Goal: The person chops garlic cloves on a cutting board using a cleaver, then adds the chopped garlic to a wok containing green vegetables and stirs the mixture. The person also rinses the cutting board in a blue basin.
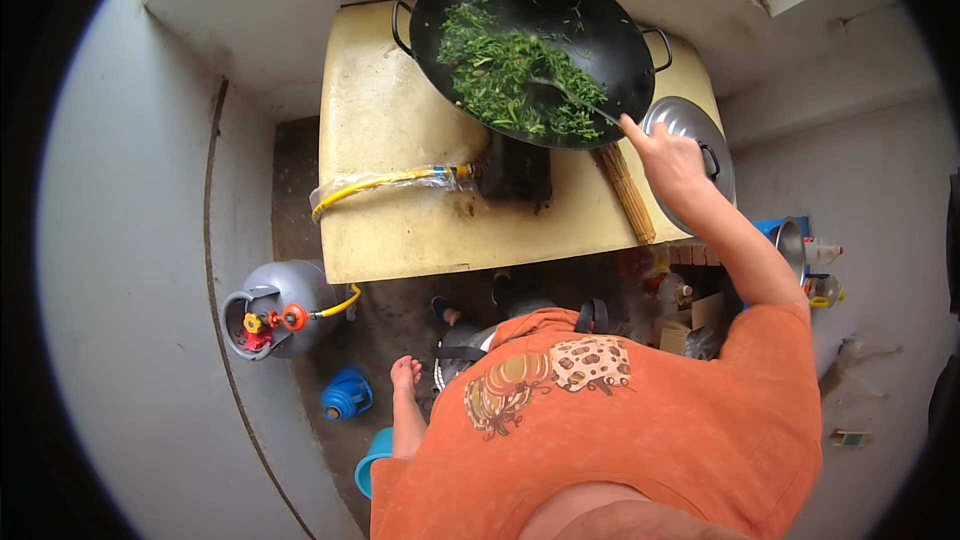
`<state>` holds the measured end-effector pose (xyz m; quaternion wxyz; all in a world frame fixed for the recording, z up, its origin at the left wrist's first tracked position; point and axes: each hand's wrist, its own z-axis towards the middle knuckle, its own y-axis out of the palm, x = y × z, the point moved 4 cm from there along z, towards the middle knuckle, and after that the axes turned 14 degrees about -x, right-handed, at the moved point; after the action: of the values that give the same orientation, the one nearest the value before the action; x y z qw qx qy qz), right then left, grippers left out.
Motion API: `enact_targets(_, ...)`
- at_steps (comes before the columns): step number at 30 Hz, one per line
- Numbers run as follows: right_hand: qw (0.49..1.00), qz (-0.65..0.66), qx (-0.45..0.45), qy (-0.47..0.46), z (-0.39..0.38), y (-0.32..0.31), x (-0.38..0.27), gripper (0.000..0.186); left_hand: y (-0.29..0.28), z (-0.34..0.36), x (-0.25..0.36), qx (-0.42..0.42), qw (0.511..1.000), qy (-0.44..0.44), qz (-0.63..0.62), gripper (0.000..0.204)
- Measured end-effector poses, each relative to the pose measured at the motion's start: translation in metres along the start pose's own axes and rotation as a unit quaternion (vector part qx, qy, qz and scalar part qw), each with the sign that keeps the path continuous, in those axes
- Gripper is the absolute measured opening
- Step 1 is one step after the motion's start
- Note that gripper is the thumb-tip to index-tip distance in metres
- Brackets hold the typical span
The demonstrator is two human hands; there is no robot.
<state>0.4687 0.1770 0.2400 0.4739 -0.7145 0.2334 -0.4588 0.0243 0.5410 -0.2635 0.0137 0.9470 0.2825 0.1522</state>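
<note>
My right hand (668, 162) is closed round the handle of a metal spatula (590, 105), index finger lying along it. The spatula's head is partly buried in chopped green leafy vegetables (500, 65), so its exact shape is hidden. These greens cover the left and lower part of a large black wok (610, 40) with two loop handles, and faint steam hangs over them. My left hand (406, 372) hangs low at my side, away from the wok, its fingers loosely apart and holding nothing.
The wok stands over a dark burner (515, 170) on a yellowish counter (400, 230). A yellow hose (385, 180) crosses the counter; a grey gas cylinder (300, 285) stands at left. Right of the wok lie a bamboo brush (628, 195) and a metal lid (675, 120). A blue flask (345, 395) is on the floor.
</note>
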Motion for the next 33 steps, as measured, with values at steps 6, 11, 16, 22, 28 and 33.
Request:
enact_targets(6,0.963,0.179,-0.112,0.164,0.056,0.022,0.043,0.037,0.006,-0.024,0.043,-0.028,0.994,0.107,-0.006,0.019)
enact_targets(11,0.899,0.356,-0.150,0.207,0.039,0.004,0.125,0.031,-0.021,-0.022,-0.011,0.030,0.995,0.066,-0.067,0.018)
enact_targets(16,0.790,0.553,-0.203,0.168,0.136,0.082,0.130,0.037,-0.030,-0.021,-0.059,0.038,0.998,-0.009,-0.045,0.014)
enact_targets(22,0.993,0.108,0.025,-0.028,0.095,0.040,0.029,0.037,-0.018,-0.022,-0.051,0.013,0.998,0.032,-0.047,0.016)
enact_targets(28,0.992,0.113,0.058,0.021,0.036,0.029,0.109,0.033,0.002,-0.019,-0.025,0.024,0.998,0.035,-0.043,0.017)
enact_targets(33,0.881,0.418,-0.146,0.166,0.149,0.066,0.168,0.035,0.000,-0.022,-0.007,0.015,0.999,0.047,-0.018,0.017)
